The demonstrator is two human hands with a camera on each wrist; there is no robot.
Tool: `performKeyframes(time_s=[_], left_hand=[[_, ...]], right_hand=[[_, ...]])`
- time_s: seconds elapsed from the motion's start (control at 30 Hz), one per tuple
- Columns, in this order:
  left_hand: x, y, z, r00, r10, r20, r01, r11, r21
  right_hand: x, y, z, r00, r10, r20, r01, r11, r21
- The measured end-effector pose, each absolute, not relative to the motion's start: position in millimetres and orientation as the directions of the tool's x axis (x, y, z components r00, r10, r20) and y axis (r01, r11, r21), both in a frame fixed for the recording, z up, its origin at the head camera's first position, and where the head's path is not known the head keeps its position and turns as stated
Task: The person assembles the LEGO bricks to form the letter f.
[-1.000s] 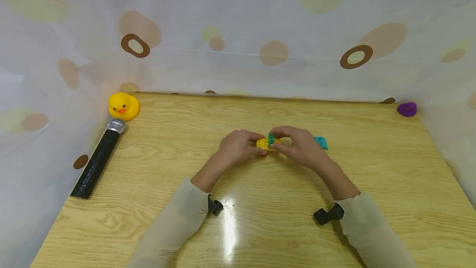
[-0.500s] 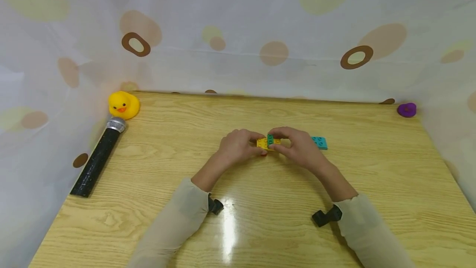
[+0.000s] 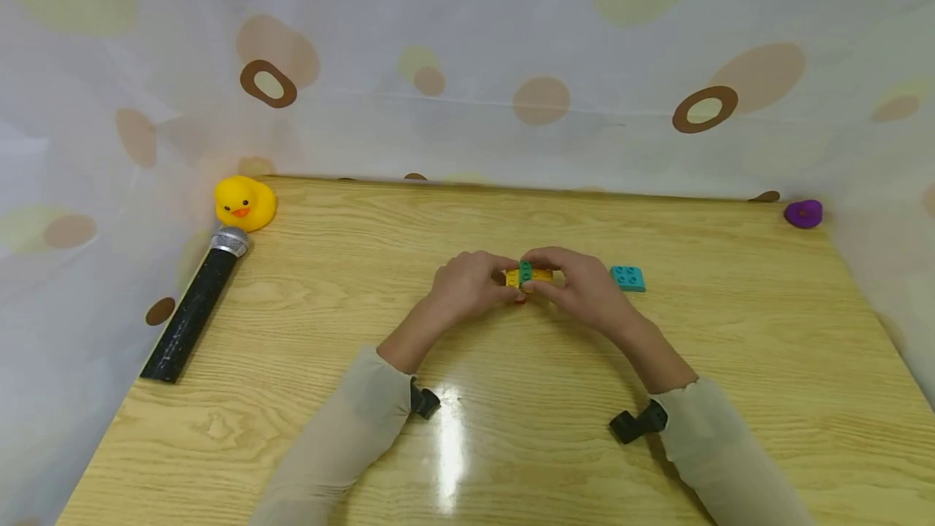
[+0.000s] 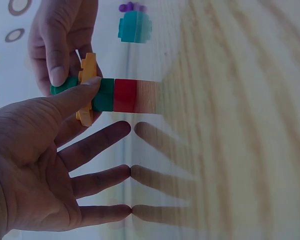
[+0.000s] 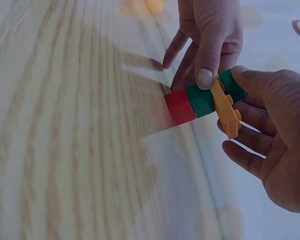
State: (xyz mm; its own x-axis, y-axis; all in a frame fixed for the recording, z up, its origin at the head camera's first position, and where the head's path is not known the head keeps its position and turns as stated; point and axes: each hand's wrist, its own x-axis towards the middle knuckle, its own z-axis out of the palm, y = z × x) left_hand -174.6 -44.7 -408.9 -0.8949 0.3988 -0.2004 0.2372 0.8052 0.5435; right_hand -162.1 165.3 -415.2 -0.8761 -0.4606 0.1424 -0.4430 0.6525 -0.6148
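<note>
A small stack of toy building bricks stands upright on the table between both hands. At its foot a red brick (image 4: 125, 95) meets the tabletop, with a green brick (image 5: 200, 101) above it. A wider yellow brick (image 3: 543, 274) lies across that one, and another green brick (image 3: 525, 269) sits on top. My left hand (image 3: 471, 284) pinches the stack around the yellow brick and lower green brick, its other fingers spread. With thumb and fingers my right hand (image 3: 584, 282) pinches the upper green brick. Whether that brick is fully seated is hard to tell.
A turquoise brick (image 3: 628, 278) lies just right of the right hand. At the far left are a yellow rubber duck (image 3: 245, 204) and a black microphone (image 3: 196, 307). A purple toy (image 3: 803, 214) sits in the far right corner. Patterned curtain surrounds the wooden table (image 3: 745, 323).
The right hand has shifted slightly left with the upper green brick along the yellow brick, uncovering more of the turquoise brick. The left hand has stayed nearly still.
</note>
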Motion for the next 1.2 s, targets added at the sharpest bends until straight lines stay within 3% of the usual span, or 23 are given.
performKeyframes(time_s=[1.2], left_hand=[[-176.4, -43.5, -407.8, -0.886, 0.400, -0.233, 0.221, 0.808, 0.547]], right_hand=[[-163.4, 164.0, -419.6, -0.890, -0.442, 0.115, -0.425, 0.710, -0.562]])
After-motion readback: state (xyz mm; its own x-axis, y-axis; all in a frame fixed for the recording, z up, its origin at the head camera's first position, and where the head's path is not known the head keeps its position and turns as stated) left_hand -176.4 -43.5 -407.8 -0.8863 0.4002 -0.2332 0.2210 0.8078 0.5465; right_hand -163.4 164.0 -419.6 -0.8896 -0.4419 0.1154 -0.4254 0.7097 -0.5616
